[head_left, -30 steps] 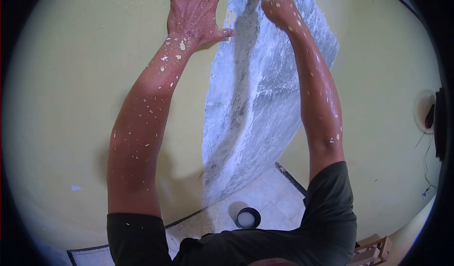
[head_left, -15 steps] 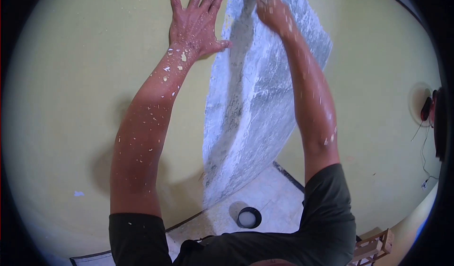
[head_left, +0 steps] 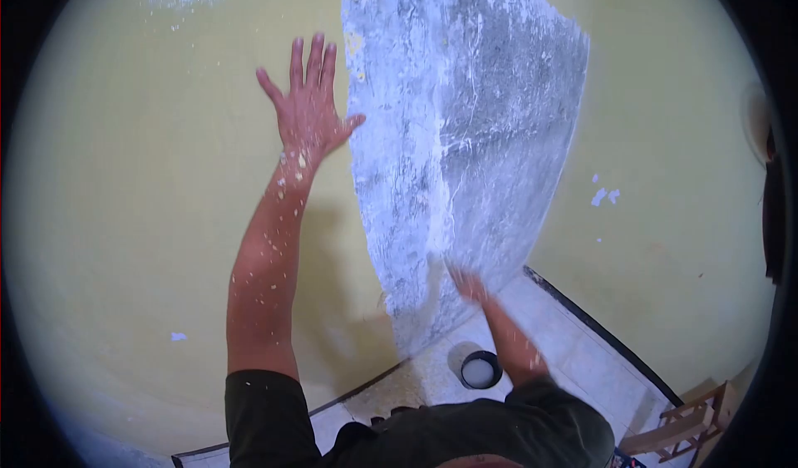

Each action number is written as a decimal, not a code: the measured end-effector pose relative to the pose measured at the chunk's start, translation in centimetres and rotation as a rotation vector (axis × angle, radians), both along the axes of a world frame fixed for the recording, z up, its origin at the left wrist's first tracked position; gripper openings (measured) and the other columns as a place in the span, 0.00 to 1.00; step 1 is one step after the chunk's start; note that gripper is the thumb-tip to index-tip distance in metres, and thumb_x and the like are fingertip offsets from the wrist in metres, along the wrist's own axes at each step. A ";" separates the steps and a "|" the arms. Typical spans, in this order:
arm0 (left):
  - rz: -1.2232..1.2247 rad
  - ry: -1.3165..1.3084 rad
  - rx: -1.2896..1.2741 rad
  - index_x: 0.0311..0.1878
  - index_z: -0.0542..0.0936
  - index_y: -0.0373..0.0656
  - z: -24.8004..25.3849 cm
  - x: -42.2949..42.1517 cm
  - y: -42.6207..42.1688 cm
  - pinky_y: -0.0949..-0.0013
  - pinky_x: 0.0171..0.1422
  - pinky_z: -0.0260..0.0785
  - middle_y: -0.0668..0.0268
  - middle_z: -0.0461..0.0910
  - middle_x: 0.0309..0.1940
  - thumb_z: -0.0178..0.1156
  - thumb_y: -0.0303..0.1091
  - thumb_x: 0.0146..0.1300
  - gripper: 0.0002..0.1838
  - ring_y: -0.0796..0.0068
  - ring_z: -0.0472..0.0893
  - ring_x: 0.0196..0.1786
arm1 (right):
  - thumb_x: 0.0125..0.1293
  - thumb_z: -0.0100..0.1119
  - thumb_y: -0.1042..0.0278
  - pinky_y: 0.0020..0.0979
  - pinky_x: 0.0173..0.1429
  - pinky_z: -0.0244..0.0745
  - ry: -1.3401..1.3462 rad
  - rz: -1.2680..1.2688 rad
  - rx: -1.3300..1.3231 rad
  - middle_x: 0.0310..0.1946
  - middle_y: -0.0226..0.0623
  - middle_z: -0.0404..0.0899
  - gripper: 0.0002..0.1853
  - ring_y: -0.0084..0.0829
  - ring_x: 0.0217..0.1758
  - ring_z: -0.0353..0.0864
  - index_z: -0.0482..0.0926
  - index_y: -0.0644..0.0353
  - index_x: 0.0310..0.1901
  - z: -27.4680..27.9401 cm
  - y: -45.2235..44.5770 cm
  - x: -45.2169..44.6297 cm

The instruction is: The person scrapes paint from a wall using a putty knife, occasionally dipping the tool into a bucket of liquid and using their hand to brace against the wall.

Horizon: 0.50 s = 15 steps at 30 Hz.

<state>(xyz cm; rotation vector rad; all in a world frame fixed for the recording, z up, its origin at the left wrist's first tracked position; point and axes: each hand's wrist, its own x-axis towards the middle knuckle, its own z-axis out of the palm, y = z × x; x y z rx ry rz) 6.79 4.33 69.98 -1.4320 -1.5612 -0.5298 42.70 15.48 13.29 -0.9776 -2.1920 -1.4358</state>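
Note:
My left hand (head_left: 307,119) lies flat on the yellow-green painted wall (head_left: 166,185), fingers spread, with the thumb over the edge of the bare patch. Flakes of paint dot its wrist and forearm. My right hand (head_left: 470,287) is low down in front of the stripped grey-white patch (head_left: 507,127), closed on what looks like a scraper (head_left: 435,262). Motion blurs this hand and the tool, so the tool's exact shape is unclear. The patch spans the corner between two walls and has ragged paint along its left edge.
On the tiled floor (head_left: 565,335) below stands a round black container (head_left: 481,370) with whitish contents. A wooden stool-like piece (head_left: 682,426) is at the lower right. Dark skirting (head_left: 598,335) runs along the wall base. Pale chips (head_left: 600,195) cling to the right wall.
My right hand has swept from the top of the patch down near its bottom with the tool. The view has shifted upward; my left hand appears lower in it, still flat on the wall.

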 end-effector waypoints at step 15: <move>0.055 0.101 0.386 0.79 0.58 0.77 9.9 4.6 6.4 0.12 0.71 0.28 0.68 0.42 0.84 0.49 0.77 0.62 0.43 0.51 0.39 0.85 | 0.67 0.49 0.71 0.42 0.75 0.66 0.731 0.089 -0.776 0.71 0.48 0.69 0.31 0.46 0.71 0.71 0.65 0.66 0.72 -18.4 -24.7 10.8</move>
